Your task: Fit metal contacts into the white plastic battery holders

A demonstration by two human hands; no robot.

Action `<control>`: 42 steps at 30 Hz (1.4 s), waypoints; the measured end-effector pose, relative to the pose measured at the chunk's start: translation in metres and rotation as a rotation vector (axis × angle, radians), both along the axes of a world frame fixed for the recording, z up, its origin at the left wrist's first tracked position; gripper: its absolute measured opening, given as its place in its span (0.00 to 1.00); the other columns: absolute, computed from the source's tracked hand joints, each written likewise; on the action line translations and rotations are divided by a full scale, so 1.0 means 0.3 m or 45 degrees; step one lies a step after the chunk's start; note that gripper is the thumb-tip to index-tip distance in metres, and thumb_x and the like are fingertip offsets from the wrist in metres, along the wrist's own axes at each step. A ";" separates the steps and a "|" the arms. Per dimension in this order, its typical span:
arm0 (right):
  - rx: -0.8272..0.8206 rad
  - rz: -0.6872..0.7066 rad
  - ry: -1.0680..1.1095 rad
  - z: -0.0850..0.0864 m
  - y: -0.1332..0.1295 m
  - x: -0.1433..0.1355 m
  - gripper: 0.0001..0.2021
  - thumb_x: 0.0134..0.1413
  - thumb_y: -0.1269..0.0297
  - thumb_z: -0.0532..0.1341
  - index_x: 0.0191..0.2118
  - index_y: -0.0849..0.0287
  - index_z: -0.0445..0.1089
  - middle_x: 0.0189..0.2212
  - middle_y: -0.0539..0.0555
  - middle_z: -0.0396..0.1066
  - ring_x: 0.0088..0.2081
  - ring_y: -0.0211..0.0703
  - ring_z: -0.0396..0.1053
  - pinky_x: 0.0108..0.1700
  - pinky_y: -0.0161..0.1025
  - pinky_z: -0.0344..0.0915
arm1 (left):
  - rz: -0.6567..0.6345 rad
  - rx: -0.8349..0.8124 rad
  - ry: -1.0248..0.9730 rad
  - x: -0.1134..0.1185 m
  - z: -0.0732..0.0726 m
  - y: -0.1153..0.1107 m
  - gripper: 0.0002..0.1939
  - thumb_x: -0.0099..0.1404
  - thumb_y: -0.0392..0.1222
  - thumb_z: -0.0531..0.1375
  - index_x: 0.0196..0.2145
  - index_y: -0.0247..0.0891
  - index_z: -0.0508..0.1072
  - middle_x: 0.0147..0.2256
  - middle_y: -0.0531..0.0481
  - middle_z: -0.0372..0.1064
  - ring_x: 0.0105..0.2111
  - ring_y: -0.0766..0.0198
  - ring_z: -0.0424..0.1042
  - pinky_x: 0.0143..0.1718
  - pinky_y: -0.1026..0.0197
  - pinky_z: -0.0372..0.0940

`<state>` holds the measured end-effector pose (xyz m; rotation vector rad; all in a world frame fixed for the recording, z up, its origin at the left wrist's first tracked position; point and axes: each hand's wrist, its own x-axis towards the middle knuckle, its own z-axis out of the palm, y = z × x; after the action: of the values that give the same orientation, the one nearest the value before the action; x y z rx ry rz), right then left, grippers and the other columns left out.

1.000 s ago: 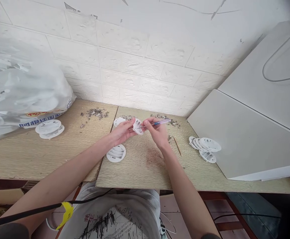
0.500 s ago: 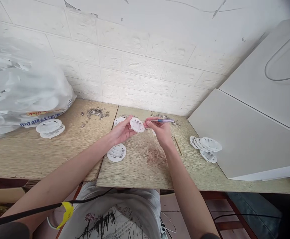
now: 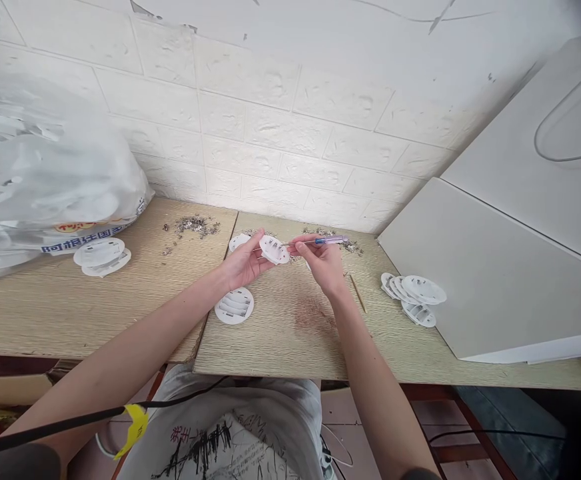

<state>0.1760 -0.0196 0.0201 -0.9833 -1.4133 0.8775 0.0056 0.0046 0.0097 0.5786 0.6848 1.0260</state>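
Note:
My left hand (image 3: 244, 264) is closed on the edge of a round white plastic battery cover (image 3: 273, 249), held tilted above the table with its slotted side up. In my right hand (image 3: 323, 260) is a screwdriver (image 3: 331, 239) with a clear bluish handle. Its thin shaft points left, and the tip is at the right side of the cover; I cannot tell whether it touches. Another round white cover (image 3: 234, 306) lies flat below my left hand. One more cover (image 3: 239, 241) is partly hidden behind that hand.
Small metal pieces (image 3: 196, 227) lie heaped at the back left, with more (image 3: 353, 247) behind my right hand. A thin stick (image 3: 357, 293) lies to the right. Several white covers (image 3: 423, 291) are piled near a grey cabinet (image 3: 515, 267). Two covers (image 3: 101, 256) sit beside a full plastic bag (image 3: 55, 173).
The cover in my left hand has tilted slightly. The screwdriver has turned a little in my right hand. Everything else stays in place.

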 end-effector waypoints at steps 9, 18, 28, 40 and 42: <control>0.043 -0.009 0.017 -0.004 0.000 0.004 0.13 0.46 0.54 0.67 0.33 0.59 0.72 0.30 0.55 0.77 0.34 0.45 0.76 0.42 0.44 0.73 | -0.016 -0.004 0.000 0.001 0.008 -0.006 0.13 0.66 0.46 0.57 0.34 0.31 0.72 0.36 0.43 0.74 0.33 0.62 0.75 0.35 0.62 0.73; 0.039 -0.045 -0.022 -0.011 0.004 -0.003 0.13 0.47 0.55 0.67 0.32 0.59 0.71 0.28 0.54 0.77 0.33 0.45 0.76 0.41 0.44 0.74 | -0.007 -0.007 0.001 -0.001 0.003 -0.003 0.13 0.65 0.46 0.58 0.35 0.31 0.72 0.37 0.41 0.74 0.34 0.62 0.75 0.35 0.63 0.73; 0.088 -0.070 -0.059 -0.016 0.006 -0.004 0.12 0.48 0.56 0.66 0.33 0.59 0.71 0.28 0.55 0.76 0.33 0.45 0.76 0.40 0.44 0.75 | 0.015 -0.028 0.003 0.003 0.009 -0.005 0.12 0.66 0.45 0.57 0.34 0.31 0.72 0.36 0.42 0.74 0.34 0.62 0.75 0.35 0.62 0.73; 0.158 -0.104 -0.248 -0.014 0.002 -0.007 0.10 0.52 0.58 0.62 0.34 0.60 0.71 0.30 0.57 0.76 0.34 0.48 0.76 0.40 0.45 0.74 | 0.009 0.003 -0.015 0.002 0.003 -0.007 0.11 0.64 0.45 0.59 0.33 0.33 0.72 0.34 0.45 0.74 0.33 0.63 0.75 0.34 0.62 0.73; 0.206 -0.134 -0.334 -0.014 -0.003 -0.009 0.10 0.54 0.58 0.61 0.34 0.60 0.71 0.31 0.58 0.76 0.34 0.47 0.76 0.40 0.45 0.74 | 0.005 0.020 -0.020 0.003 -0.002 -0.005 0.11 0.64 0.45 0.60 0.33 0.33 0.72 0.33 0.45 0.74 0.32 0.63 0.75 0.34 0.63 0.73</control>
<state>0.1732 -0.0204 0.0160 -1.0661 -1.6100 0.5619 0.0064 0.0030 0.0092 0.5825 0.6647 1.0397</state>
